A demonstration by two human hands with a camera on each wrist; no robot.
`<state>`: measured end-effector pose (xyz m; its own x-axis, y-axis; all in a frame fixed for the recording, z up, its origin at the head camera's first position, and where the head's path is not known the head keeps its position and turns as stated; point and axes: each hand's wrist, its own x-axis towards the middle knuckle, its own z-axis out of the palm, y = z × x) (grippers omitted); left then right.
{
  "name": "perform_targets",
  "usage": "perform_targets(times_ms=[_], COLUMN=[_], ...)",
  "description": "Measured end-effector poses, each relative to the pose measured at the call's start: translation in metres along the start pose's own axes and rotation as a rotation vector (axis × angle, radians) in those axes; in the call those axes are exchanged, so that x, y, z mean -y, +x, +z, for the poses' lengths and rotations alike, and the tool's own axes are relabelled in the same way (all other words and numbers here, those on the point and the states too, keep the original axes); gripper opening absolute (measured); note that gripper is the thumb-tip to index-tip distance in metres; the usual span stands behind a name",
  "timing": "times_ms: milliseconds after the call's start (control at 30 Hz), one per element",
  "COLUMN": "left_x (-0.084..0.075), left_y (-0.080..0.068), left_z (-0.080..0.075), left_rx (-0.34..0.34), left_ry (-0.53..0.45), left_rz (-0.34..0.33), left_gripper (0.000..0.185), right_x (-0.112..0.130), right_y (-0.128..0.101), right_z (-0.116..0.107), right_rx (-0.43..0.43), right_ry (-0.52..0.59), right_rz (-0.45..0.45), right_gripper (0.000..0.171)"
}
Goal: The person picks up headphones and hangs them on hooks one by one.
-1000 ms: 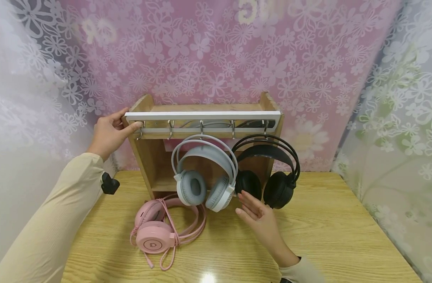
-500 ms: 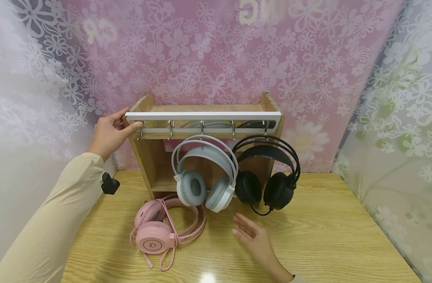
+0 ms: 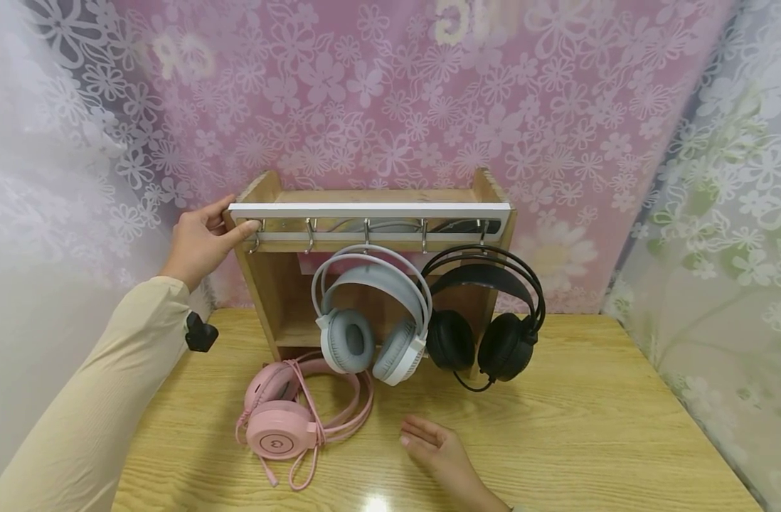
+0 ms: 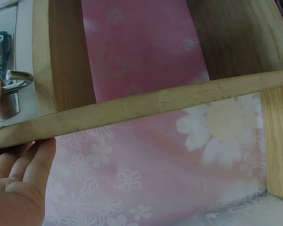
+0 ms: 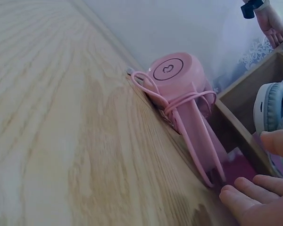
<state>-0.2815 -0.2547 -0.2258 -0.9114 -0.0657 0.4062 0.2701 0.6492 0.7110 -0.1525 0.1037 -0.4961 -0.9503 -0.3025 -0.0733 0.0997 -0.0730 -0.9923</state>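
My left hand (image 3: 201,238) grips the left end of the wooden rack (image 3: 265,299), thumb by the first hook (image 4: 16,80) under its white rail (image 3: 368,210). A grey-and-white headset (image 3: 368,313) and a black headset (image 3: 486,313) hang from the hooks. A pink headset (image 3: 288,412) with its cord wound round it lies on the table in front of the rack; the right wrist view shows the same pink headset (image 5: 179,89) close by. My right hand (image 3: 432,444) hovers low over the table, fingers relaxed, holding nothing, to the right of the pink headset.
The wooden table (image 3: 589,427) has flowered curtains behind it and at both sides. A small black clip (image 3: 200,334) sits on my left sleeve. Bare wood lies to the right of the rack.
My right hand has drawn back from the black headset's ear cup, down and to the left toward the table's front. The left hand has stayed on the rack.
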Motion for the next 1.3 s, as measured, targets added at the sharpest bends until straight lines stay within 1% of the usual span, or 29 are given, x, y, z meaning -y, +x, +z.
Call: perform_targets(times_ms=[267, 467, 633, 833, 967, 1133, 1300], left_x=[0.002, 0.002, 0.001, 0.001, 0.001, 0.001, 0.000], left_y=[0.000, 0.000, 0.000, 0.000, 0.001, 0.001, 0.000], left_z=[-0.001, -0.001, -0.001, -0.001, 0.000, 0.000, 0.000], left_rx=[-0.004, -0.002, -0.004, 0.001, 0.004, -0.011, -0.004], left_ry=[-0.003, 0.002, 0.008, -0.005, -0.018, -0.014, -0.011], left_rz=[0.009, 0.003, 0.002, -0.001, -0.006, -0.006, -0.003], left_gripper=[0.076, 0.077, 0.077, 0.078, 0.079, 0.079, 0.079], right_x=[-0.008, -0.011, -0.013, -0.017, -0.020, -0.023, -0.025], right_y=[0.005, 0.013, 0.021, 0.027, 0.030, 0.036, 0.042], right_z=[0.017, 0.029, 0.043, 0.057, 0.061, 0.065, 0.070], right_rx=[0.027, 0.076, 0.091, 0.064, 0.039, 0.021, -0.029], right_ry=[0.040, 0.110, 0.164, 0.199, 0.211, 0.248, 0.269], right_rz=[0.029, 0.076, 0.099, 0.120, 0.120, 0.121, 0.137], right_gripper=[0.062, 0.066, 0.064, 0.060, 0.060, 0.059, 0.056])
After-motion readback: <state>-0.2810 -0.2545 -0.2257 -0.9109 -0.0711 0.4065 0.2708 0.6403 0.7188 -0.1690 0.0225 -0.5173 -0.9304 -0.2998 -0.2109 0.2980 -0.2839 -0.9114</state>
